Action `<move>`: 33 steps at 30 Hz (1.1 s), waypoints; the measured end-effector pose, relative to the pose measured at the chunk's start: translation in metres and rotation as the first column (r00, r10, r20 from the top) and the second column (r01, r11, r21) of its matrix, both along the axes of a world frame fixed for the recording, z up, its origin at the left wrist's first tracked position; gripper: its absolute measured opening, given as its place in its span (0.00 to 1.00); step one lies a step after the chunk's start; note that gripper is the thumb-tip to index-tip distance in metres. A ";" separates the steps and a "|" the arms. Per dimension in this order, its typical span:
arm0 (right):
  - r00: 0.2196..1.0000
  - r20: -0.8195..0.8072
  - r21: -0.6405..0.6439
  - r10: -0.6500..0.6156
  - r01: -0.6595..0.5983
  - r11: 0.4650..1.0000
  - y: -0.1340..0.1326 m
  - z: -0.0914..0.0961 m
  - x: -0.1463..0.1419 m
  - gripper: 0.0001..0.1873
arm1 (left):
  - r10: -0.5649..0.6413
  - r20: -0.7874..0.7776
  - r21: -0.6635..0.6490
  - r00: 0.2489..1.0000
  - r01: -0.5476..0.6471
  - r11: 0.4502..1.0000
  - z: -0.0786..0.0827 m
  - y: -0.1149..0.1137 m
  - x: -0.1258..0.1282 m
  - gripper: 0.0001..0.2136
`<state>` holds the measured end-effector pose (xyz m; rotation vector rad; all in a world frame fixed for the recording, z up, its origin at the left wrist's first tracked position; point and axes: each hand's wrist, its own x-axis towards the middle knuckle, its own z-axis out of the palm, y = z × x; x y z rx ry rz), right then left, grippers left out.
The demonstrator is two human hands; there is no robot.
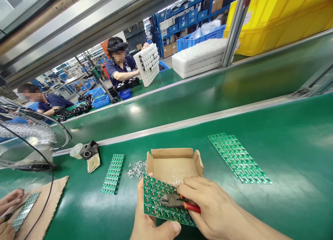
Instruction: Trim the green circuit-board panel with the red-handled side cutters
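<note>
The right hand (208,205) is clenched round the red handles of the cutters (174,201), fingers curled over the top so most of the handles are hidden. The cutters' grey head points left, their long axis running roughly left to right with the handle end a little lower, and the tip rests on the panel (162,203). The left hand (149,222) grasps that panel from below, thumb pressed on its near edge; the rest of the hand is cut off by the bottom of the frame.

The panel is a green circuit board, a grid of small squares with dark dots and pale pads. Its long axis runs left to right, dropping slightly to the right, and it tilts up over the near edge of the box (173,165). Its right end is hidden under the right hand.

The box is shallow brown cardboard, flaps open, with small clear bits on its floor that are hard to make out. It sits on the green bench (286,146). A pile of small grey-white pieces (135,169) lies just left of the box, with a narrow board (113,173) farther left and a stack of boards (239,158) to the right. At the bottom left, another person's hand (10,200) touches a strip (24,210) on brown paper.
</note>
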<state>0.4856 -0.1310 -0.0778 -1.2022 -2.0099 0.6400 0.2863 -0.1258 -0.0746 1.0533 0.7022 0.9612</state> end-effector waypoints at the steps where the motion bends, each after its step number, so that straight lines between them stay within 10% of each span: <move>1: 1.000 0.001 -0.017 0.009 -0.009 1.000 0.000 -0.001 0.000 0.05 | 0.005 -0.002 0.005 1.000 -0.005 1.000 0.000 0.000 0.000 0.56; 33: 1.000 -0.001 -0.069 0.021 -0.021 0.997 0.002 0.004 0.001 0.05 | 0.012 -0.177 0.067 0.984 0.000 0.998 -0.011 0.002 -0.015 0.50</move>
